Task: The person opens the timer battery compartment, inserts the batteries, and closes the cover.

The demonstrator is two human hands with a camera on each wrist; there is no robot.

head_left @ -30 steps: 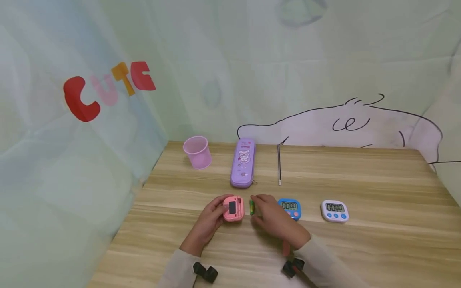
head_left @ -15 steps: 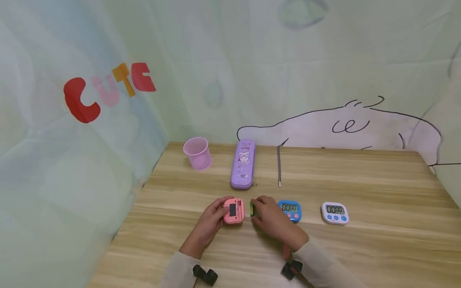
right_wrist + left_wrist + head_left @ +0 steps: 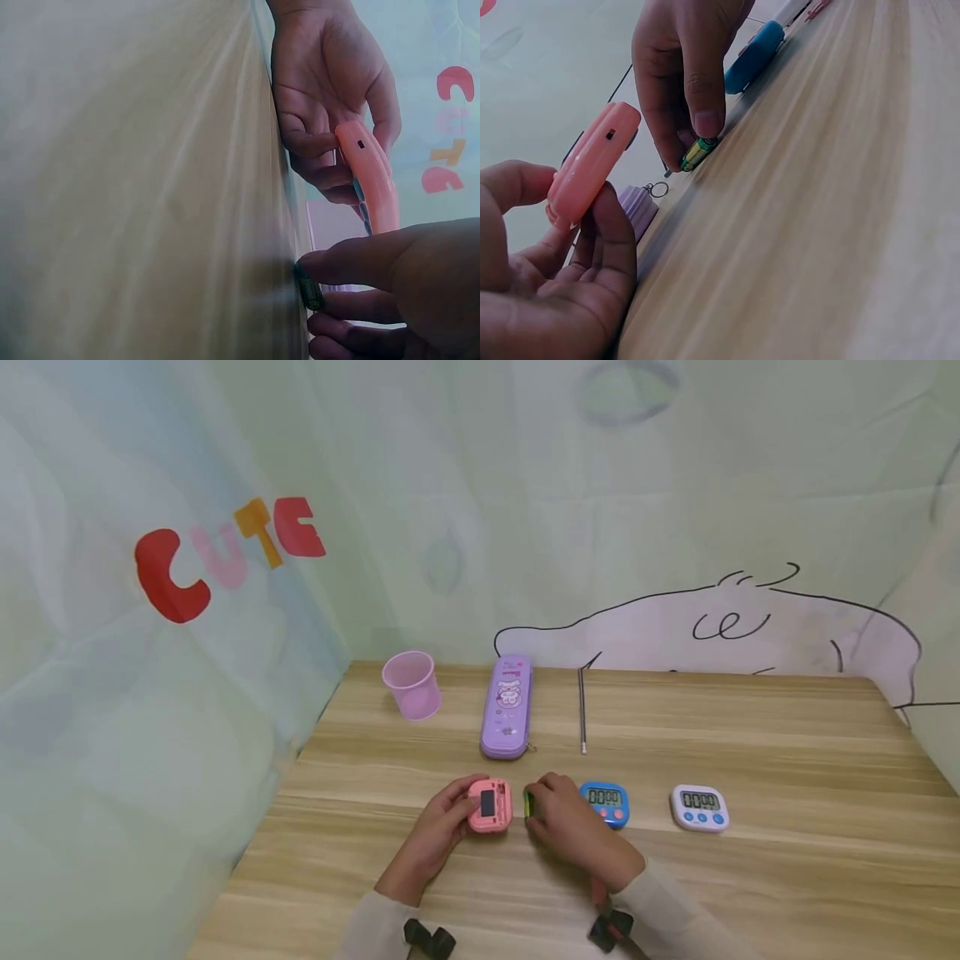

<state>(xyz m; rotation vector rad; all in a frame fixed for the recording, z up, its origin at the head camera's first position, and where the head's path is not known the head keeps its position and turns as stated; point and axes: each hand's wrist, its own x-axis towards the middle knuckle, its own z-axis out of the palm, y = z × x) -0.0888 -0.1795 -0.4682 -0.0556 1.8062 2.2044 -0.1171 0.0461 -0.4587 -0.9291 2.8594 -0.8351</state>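
Observation:
My left hand (image 3: 438,828) holds a pink digital timer (image 3: 491,806) by its left side, thumb on top and fingers beneath. Its back faces up in the head view, with an uncovered battery slot along the right side. In the left wrist view the timer stands edge-on, raised off the table. Just to its right, my right hand (image 3: 570,827) pinches a small green battery (image 3: 697,154) by its ends between thumb and finger, close over the tabletop. From the head view the fingers cover part of the battery. A blue timer (image 3: 606,797) lies right beside the right hand.
Further right lies a white timer (image 3: 699,808) with blue buttons. Behind the hands are a purple pencil case (image 3: 506,710), a thin pencil (image 3: 582,714) and a pink cup (image 3: 416,689). A printed cloth (image 3: 420,510) hangs along the wooden table's (image 3: 787,885) back and left.
The head view has tilted slightly, so everything sits a little lower in it. My right fingers cover more of the battery. The left hand keeps the pink timer in nearly the same place.

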